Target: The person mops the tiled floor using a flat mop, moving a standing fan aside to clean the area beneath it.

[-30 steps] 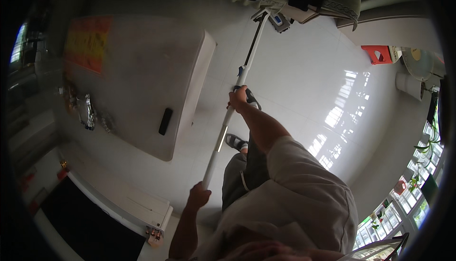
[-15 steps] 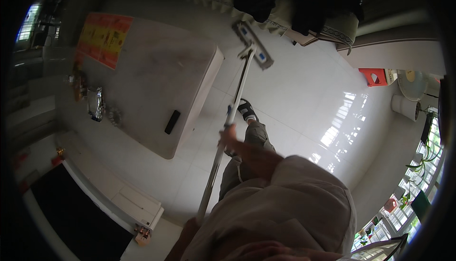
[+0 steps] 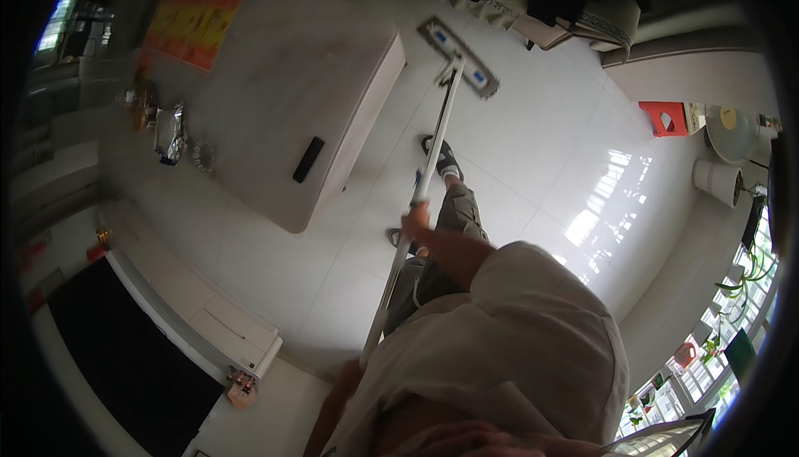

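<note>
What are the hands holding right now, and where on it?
Flat mop: right hand grips mid-handle; left hand, mostly hidden by the shirt, is at the handle's top end.

The floor tiles shone glossy (window glare mirrored there); the mop pole looked smooth white metal, the worktop matt.

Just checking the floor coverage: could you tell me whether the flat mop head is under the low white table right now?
No: the mop head lies on open white floor tiles beside the table, not beneath it.
</note>
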The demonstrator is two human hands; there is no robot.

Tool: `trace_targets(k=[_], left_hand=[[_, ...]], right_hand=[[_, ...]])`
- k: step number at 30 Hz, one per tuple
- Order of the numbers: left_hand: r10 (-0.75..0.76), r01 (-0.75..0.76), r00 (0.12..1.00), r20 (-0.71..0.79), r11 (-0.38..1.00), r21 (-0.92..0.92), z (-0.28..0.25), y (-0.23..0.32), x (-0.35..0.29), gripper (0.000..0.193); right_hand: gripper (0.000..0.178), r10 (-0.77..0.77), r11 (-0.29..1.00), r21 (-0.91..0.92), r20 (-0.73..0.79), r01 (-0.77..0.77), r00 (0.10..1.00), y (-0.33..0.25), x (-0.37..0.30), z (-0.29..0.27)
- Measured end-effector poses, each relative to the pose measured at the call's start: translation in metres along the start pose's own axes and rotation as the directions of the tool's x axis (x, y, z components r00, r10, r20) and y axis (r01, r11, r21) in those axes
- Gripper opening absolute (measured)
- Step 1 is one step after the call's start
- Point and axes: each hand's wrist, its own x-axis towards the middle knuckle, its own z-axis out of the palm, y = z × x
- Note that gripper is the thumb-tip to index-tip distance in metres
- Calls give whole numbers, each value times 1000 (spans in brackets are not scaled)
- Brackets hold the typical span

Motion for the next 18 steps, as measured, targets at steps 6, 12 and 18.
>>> trace_targets(k=[6, 12, 18], left_hand=[[-361, 343, 899, 250, 932, 113, -40, -40, -163, 23], [-375, 358, 907, 193, 926, 119, -93, 18, -141, 15], [-36, 27, 998, 50, 985, 170, -111, 116, -7, 19]], right_hand=[[43, 179, 984, -9, -11, -179, 984, 106, -148, 87], [26, -168, 845, -529, -121, 80, 978, 87, -60, 76], [37, -367, 930, -137, -388, 341, 845, -124, -61, -3]])
